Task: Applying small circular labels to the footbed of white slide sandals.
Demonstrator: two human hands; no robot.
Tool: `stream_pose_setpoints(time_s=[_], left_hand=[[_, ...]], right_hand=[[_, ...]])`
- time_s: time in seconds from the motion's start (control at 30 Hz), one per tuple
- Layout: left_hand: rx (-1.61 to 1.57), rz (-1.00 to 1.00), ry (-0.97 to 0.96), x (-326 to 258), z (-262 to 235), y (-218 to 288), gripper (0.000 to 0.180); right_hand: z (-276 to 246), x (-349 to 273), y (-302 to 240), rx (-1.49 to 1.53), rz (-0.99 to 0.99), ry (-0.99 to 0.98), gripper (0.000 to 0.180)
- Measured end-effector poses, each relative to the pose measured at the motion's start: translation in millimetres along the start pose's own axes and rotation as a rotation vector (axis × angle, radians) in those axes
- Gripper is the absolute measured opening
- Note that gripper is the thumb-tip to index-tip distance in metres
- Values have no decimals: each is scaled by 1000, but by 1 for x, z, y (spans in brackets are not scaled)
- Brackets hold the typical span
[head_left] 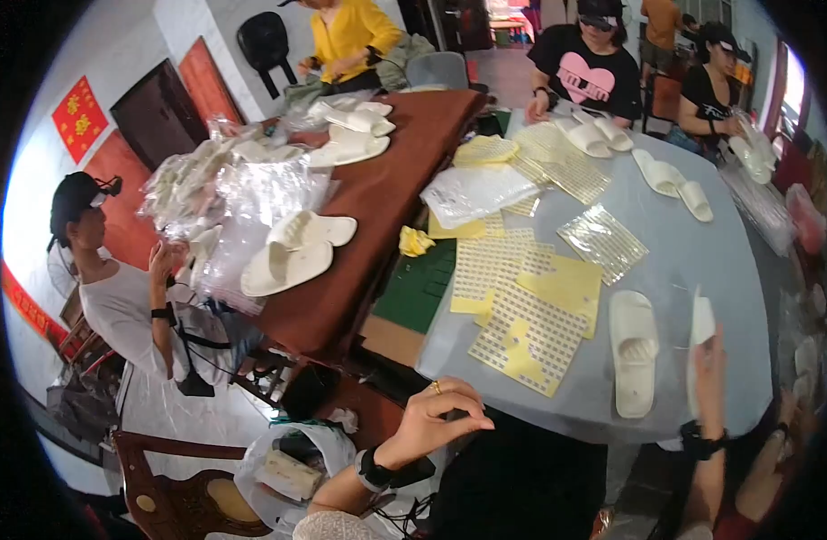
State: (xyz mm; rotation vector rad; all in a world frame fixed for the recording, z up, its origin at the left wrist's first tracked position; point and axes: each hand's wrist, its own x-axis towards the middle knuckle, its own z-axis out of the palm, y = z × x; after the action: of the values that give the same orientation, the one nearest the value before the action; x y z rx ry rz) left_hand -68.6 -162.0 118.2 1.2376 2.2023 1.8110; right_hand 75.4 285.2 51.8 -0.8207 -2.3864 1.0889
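Observation:
My left hand (pixel 442 416) hovers in front of the grey table's near edge, thumb and fingertips pinched together. Whatever is between them, if anything, is too small to make out. At the right side of the table my right hand (pixel 709 364), slightly blurred, grips a white slipper (pixel 702 317) that is tipped up on its edge. Another white slipper (pixel 633 353) lies flat to its left, toe and heel in line with me. Further left, sheets of small printed stickers (pixel 532 337) on yellow backing overlap one another, some partly peeled.
A grey table (pixel 674 270) carries more slippers (pixel 673 184) and a clear plastic bag (pixel 476 193). The brown table (pixel 404 193) on the left holds slipper pairs (pixel 298 252) and piled plastic-wrapped ones. Several people sit or stand around. A bag-lined bin (pixel 292 472) and wooden chair (pixel 184 486) are near lower left.

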Motion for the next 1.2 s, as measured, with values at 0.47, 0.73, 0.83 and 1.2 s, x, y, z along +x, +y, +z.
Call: stream_pose_setpoints(time_s=[0.47, 0.73, 0.83, 1.2], left_hand=[[1771, -699, 244, 75, -282, -134, 78], [2228, -672, -288, 77, -389, -238, 46], [2295, -625, -322, 121, -386, -237, 45], [2490, -264, -475, 138, -343, -95, 40]], right_hand=[[-2, -4, 32, -271, -89, -24, 31], [28, 23, 51, -438, -100, 48, 31], [39, 16, 51, -446, -113, 50, 34], [-3, 41, 66, -718, -152, 604, 38]])
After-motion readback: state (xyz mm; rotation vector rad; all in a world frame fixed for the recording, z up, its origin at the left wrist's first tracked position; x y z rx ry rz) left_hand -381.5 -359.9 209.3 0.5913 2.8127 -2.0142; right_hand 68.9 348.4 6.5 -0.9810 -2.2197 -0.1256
